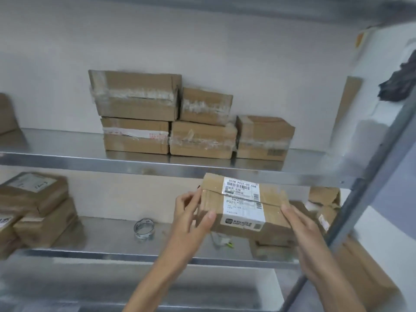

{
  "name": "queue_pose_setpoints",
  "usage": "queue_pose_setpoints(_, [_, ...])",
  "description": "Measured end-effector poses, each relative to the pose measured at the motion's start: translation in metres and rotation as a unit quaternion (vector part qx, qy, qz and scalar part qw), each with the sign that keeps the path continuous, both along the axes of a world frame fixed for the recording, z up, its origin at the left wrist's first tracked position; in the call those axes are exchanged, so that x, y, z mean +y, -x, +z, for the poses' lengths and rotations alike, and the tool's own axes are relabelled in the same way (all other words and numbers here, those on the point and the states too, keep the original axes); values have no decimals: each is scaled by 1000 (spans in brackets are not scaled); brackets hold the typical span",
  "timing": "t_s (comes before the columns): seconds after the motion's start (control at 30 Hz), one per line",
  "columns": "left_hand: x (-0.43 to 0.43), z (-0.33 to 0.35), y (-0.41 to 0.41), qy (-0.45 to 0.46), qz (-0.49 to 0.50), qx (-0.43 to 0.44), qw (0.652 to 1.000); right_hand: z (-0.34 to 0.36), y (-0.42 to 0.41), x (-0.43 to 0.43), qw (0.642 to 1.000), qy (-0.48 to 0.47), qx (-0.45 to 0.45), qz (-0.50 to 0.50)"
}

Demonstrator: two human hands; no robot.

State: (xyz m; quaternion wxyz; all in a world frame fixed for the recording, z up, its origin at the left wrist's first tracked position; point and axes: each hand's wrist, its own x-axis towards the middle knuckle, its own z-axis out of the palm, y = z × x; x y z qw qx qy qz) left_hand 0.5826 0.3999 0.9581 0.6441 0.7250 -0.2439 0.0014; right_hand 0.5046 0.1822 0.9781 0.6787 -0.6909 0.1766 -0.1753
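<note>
upper shelf [67, 158]: five taped boxes [202, 140] | lower shelf [101, 242]: tape roll [144, 228], left cartons [40, 212]

**Metal Shelving: Load Layout**

The upper shelf [67, 159] carried three taped cardboard boxes in a row: the left box [135, 140], the middle box [202, 140] and the right box [264, 139], set close side by side against the wall. Another box [6, 113] stood at the far left, cut off by the frame edge. The lower shelf [108, 235] carried a stack of parcels [38, 210] at its left end, a tape roll [144, 226] near the middle, and torn cartons [324, 204] at its right end.
</note>
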Motion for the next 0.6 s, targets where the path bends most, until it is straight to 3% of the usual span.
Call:
queue_pose_setpoints(0.17, [-34,72,-10,-58,7,-140,988,76,1,-31,996,48,-68,13])
queue_pose_setpoints(0.27, [-63,110,-34,-46,50,-177,982,118,-13,-57,987,82,-131,42])
queue_pose_setpoints(0.43, [-114,160,-84,-46,131,-193,971,156,-74,-112,976,143,-164,-8])
queue_pose_setpoints(0.6, [-152,169,-130,-213,283,-303,885,156,-145,-147,975,161,-151,-4])
